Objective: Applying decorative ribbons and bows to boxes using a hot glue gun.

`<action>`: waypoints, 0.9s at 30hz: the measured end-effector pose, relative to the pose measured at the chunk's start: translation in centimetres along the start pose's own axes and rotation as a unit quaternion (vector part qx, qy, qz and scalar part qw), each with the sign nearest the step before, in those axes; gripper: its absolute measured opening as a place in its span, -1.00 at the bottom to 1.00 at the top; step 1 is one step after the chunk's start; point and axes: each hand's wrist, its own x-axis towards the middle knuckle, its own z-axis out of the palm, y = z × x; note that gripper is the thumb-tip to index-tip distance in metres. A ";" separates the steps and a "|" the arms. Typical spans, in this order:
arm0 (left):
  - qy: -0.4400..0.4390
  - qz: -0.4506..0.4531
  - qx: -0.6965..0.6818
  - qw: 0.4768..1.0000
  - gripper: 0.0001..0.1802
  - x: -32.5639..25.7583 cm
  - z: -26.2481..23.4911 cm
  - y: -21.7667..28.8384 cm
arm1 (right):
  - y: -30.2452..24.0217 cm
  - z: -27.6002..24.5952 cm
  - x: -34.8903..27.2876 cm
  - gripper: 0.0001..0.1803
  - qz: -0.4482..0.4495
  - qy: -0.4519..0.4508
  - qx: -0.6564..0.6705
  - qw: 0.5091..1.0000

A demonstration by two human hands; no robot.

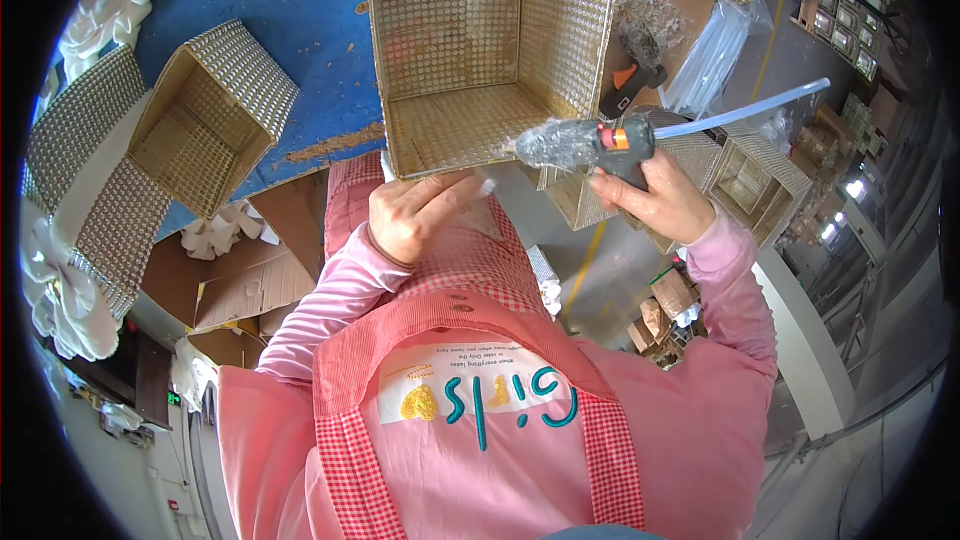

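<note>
Looking down from the head, the left hand (410, 215) is pinching the near rim of a gold woven basket (490, 50) that is lying tipped on the blue table (300, 60). The right hand (665, 205) is gripping a glue gun (600, 145) just right of that rim, its nozzle pointing at the edge. A smaller gold basket (205, 120) is sitting well apart on the left.

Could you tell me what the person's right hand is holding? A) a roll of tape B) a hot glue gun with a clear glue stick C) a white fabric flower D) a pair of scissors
B: the right hand grips a glue gun, a clear stick jutting from its back, nozzle toward the rhinestone-covered box.
</note>
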 end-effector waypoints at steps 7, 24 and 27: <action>0.002 0.019 0.006 1.000 -0.65 0.0 0.1 0.2 | 0.2 0.8 0.9 -0.61 -0.065 0.062 0.010 0.996; 0.011 0.017 0.010 1.000 -0.62 -0.2 0.1 0.1 | 0.1 1.0 -0.4 -0.65 -0.016 0.053 -0.003 0.998; 0.009 0.023 0.009 1.000 -0.62 0.2 -0.4 0.4 | 0.4 1.0 -1.5 -0.72 -0.020 0.068 -0.007 0.997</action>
